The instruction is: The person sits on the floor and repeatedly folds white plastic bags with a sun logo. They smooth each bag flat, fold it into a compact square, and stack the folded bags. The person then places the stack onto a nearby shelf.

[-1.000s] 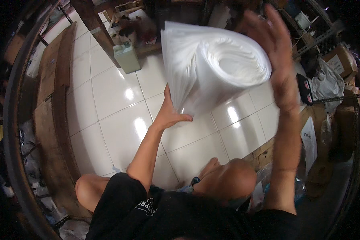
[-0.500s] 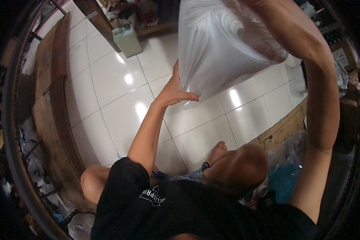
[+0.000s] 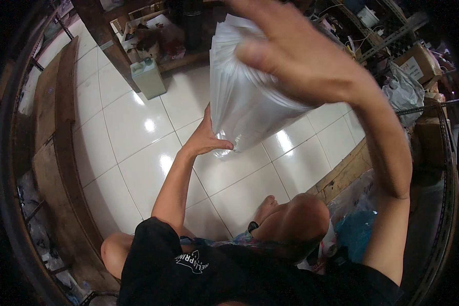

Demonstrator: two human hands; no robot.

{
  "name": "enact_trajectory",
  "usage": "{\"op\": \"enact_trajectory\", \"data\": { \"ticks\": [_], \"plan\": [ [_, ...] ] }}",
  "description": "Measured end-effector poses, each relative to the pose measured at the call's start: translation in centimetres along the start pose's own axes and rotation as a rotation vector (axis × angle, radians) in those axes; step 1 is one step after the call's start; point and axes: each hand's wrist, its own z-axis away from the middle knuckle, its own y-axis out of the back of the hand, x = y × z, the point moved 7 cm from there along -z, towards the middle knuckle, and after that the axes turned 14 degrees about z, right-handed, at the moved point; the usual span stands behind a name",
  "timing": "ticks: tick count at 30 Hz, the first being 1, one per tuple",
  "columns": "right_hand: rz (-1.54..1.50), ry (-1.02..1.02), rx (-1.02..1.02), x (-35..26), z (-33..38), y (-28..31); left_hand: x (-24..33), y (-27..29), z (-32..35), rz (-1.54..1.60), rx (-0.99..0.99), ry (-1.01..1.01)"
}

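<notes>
A thick bundle of clear plastic bags [image 3: 260,115] stands tilted above the floor in front of me, its many layers fanned at the upper left. My left hand [image 3: 205,138] grips its lower left corner, thumb on the near side and the other fingers mostly hidden behind. Over the bundle's upper right part is my right hand [image 3: 303,64], blurred, its thumb spread away from the stretched fingers. That hand covers part of the bundle's top, and I cannot tell if it touches the layers.
A pale jerrycan [image 3: 149,79] stands on the tiled floor beside a wooden post [image 3: 106,43]. Brown boards [image 3: 64,148] run along the left. At the right are a metal rack, a cardboard box [image 3: 417,65] and a grey plastic bag [image 3: 403,94]. My bent knee [image 3: 308,217] is below.
My right hand has come down and left into fuller view over the bundle, thumb and fingers apart. The whole scene has shifted slightly down and left. The left hand keeps its grip.
</notes>
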Motion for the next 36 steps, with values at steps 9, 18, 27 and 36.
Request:
{"op": "enact_trajectory", "data": {
  "ticks": [9,18,27,36],
  "plan": [
    [-0.152,0.017,0.135,4.6,-0.4,-2.2,-1.3,0.1,-0.1,-0.010,0.006,0.043],
    [-0.135,0.034,0.416,1.5,-2.7,-1.2,-2.2,0.7,-0.2,0.074,0.004,-0.026],
    [-0.291,-0.072,0.229,5.9,0.5,-3.7,-1.4,0.1,-0.3,-0.008,0.022,0.022],
    [-0.111,-0.077,0.103,7.5,-0.1,-6.8,-1.0,-0.5,-0.5,0.024,0.007,0.025]
  ]
}}
